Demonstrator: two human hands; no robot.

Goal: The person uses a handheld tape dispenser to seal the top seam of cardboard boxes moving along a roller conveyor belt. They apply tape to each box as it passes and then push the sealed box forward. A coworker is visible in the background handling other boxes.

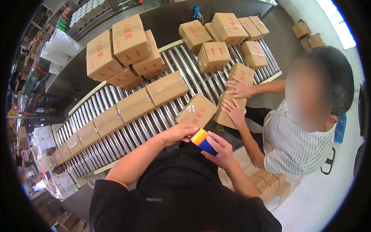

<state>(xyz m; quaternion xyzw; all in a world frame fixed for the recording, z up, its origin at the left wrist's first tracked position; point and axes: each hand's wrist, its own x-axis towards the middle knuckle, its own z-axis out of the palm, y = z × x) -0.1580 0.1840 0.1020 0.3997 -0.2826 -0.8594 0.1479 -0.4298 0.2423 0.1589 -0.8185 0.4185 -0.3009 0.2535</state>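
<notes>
My right hand (220, 149) is closed around a small blue and orange-yellow box (205, 141), held close to my body just above the conveyor's near edge. At its left end, the fingers of my left hand (178, 134) are drawn together and pinch its edge; my left fingertips are partly hidden. Just beyond my hands, a taped brown carton (196, 110) lies on the metal roller conveyor (152, 123). To the right of that carton, a co-worker's two hands (239, 88) rest on brown cartons (228, 110) at the conveyor's near side.
A long row of taped cartons (133, 107) runs across the rollers on the left. Stacked cartons (130, 40) stand at the far left, and several more (228, 29) at the far right. The co-worker (299, 135) stands close on my right. Small cartons (266, 185) sit on the floor behind.
</notes>
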